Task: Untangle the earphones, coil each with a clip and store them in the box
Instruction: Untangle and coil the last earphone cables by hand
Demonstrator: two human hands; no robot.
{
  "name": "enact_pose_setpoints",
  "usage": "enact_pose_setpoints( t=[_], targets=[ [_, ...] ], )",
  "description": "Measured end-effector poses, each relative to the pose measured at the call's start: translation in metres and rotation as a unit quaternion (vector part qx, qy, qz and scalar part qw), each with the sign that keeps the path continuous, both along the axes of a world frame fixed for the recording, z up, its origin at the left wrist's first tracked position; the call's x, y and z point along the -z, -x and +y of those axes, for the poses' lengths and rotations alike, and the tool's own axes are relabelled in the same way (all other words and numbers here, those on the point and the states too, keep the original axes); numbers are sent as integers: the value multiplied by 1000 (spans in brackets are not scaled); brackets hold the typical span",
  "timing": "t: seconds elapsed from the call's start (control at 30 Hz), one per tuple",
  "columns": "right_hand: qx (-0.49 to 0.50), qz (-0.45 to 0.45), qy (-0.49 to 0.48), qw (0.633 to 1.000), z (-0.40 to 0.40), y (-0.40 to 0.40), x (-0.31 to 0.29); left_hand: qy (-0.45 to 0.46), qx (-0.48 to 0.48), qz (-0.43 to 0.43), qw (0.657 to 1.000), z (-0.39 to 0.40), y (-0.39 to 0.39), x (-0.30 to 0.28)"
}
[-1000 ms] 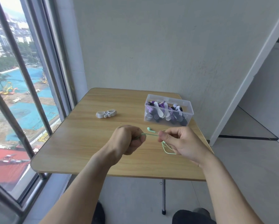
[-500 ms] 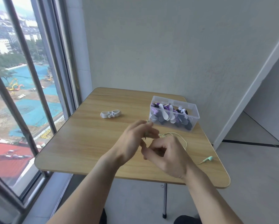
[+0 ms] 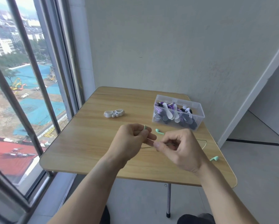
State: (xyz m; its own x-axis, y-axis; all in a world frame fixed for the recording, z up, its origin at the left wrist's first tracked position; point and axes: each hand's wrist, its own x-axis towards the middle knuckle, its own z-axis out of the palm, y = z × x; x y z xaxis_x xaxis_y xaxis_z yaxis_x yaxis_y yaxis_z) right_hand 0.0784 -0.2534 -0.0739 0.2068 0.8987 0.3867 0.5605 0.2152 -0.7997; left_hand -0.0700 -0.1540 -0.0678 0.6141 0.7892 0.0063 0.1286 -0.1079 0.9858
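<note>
The mint-green earphone cord (image 3: 203, 143) sits at the table's centre-right, a few turns of it already looped round the fingers (image 3: 145, 127) of the left hand (image 3: 132, 143), which is curled closed on that small coil. From there the cord runs toward three o'clock into the right hand (image 3: 180, 151), whose thumb and forefinger pinch it, then trails on in a loose arc to one earbud (image 3: 214, 158) lying near the table's edge at about four o'clock; the other earbud (image 3: 158, 131) lies just past the hands at twelve o'clock. So the step in hand looks like coiling, with most of the cord yet to be wound (the untangling seems done for this pair). The next move probably calls for feeding more slack round the fingers, then fetching the white clip (image 3: 114, 113) at eleven o'clock. The clear box (image 3: 198, 117), already holding clipped earphones, waits at one o'clock on the wooden table (image 3: 87, 143).
</note>
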Motion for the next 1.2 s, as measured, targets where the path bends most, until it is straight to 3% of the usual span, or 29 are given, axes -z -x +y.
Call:
enact_pose_setpoints(
  t=[0.17, 0.3, 0.37, 0.47, 0.57, 0.63, 0.73, 0.83, 0.93, 1.03, 1.1, 1.2],
  targets=[
    [-39, -13, -4, 999, 0, 21, 1, 21, -53, 2, 998, 5, 0, 2],
    [-67, 111, -65, 989, -7, 18, -12, -58, 51, 108, 991, 2, 3, -2],
    [-23, 160, -112, 980, -6, 13, -17, -50, 85, 169, 981, 3, 4, 0],
    [153, 267, -147, 940, -1, -6, -16, 46, 111, 190, 974, 3, 4, -2],
    [317, 276, -80, 904, -4, -26, -15, 219, 74, -9, 973, 3, 7, -14],
    [361, 233, -6, 903, -6, -34, -13, 304, 42, -165, 937, 6, 7, -17],
    [313, 148, 79, 935, -6, -26, -9, 359, -13, -298, 884, 8, 4, -15],
    [193, 26, 138, 971, -2, -11, -3, 325, -48, -335, 883, 10, 0, -15],
    [26, -34, 199, 979, -2, 3, 2, 241, -54, -258, 934, 6, -5, -15],
    [-49, 19, 140, 989, -6, 10, -6, 19, -26, -96, 995, -2, -7, -8],
    [-47, 118, 64, 990, -10, 6, -14, -52, 52, -20, 997, -7, -6, -5],
    [0, 207, 18, 978, -14, -10, -19, -11, 159, 38, 986, -11, 1, -9]
  ],
)
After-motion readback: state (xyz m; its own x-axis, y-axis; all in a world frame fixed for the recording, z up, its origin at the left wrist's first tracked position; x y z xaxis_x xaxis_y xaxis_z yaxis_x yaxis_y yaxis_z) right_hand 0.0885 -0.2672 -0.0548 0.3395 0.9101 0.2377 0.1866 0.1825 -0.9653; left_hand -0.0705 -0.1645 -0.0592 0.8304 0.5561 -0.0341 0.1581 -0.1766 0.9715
